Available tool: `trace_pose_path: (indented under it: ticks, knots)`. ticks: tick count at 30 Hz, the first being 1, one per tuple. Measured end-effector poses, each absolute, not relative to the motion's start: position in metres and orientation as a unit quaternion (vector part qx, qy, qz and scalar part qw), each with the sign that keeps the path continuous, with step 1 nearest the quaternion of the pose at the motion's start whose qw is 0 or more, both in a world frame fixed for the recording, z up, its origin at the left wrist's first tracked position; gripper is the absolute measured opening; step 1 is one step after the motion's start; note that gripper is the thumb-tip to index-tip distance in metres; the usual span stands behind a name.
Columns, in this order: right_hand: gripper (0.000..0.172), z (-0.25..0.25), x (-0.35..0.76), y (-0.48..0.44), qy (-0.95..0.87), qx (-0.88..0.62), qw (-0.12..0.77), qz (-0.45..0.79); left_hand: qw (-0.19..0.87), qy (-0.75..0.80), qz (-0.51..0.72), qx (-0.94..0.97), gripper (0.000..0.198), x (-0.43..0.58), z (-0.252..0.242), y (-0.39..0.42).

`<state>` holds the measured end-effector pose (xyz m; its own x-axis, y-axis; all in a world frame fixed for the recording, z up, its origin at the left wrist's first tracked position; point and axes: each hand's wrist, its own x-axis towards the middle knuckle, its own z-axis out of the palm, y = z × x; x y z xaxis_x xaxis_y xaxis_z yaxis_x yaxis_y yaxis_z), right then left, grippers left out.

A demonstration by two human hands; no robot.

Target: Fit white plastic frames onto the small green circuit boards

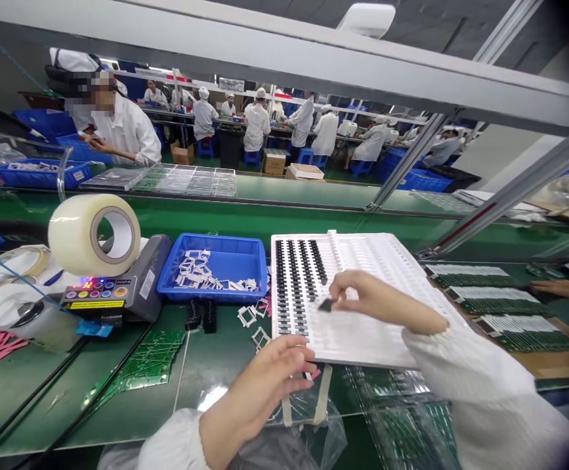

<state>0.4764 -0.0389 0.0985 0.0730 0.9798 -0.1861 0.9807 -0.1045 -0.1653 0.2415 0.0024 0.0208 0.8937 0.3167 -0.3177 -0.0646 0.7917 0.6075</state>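
Observation:
A white slotted tray (362,339) lies on the green bench, with rows of small black parts (289,281) filling its left side. Over the tray, my right hand (362,297) pinches a small black part (325,305) between thumb and fingertips. My left hand (269,378) is at the tray's lower left edge, fingers apart and slightly curled, holding nothing. To the left of the tray stands a blue bin (225,251) with white frame pieces (198,267) in it. A few more white frames (247,316) lie between bin and tray.
A tape dispenser (142,287) with a large tape roll (76,235) stands at left. Green circuit boards (151,356) lie in front of it, near black cables. Board stacks (494,300) are at right. A metal frame (411,156) crosses above; people in white work beyond.

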Motion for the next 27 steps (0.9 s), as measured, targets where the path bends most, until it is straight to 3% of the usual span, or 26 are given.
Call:
trace_pose_path:
  ticks: [3, 6, 13, 21, 27]
  knots:
    - [0.016, 0.100, 0.430, -0.049, 0.732, 0.594, -0.078, -0.325, 0.938, 0.152, 0.050, 0.309, 0.041, 0.245, 0.024, -0.006]
    - [0.015, 0.087, 0.411, -0.049, 0.736, 0.549, -0.105, -0.382, 0.952, 0.191, -0.001, 0.239, 0.037, 0.245, 0.019, -0.013]
    - [0.012, 0.051, 0.471, -0.015, 0.637, 0.765, -0.028, -0.089, 0.954, 0.256, 0.049, 0.151, 0.031, 0.230, 0.008, -0.004]
    - [0.013, 0.040, 0.477, -0.002, 0.637, 0.766, 0.067, -0.051, 0.932, 0.290, 0.120, 0.185, 0.019, 0.214, 0.017, 0.017]
    - [0.014, 0.050, 0.482, 0.012, 0.658, 0.745, 0.079, -0.074, 0.936, 0.271, 0.157, 0.159, 0.028, 0.205, 0.016, 0.033]
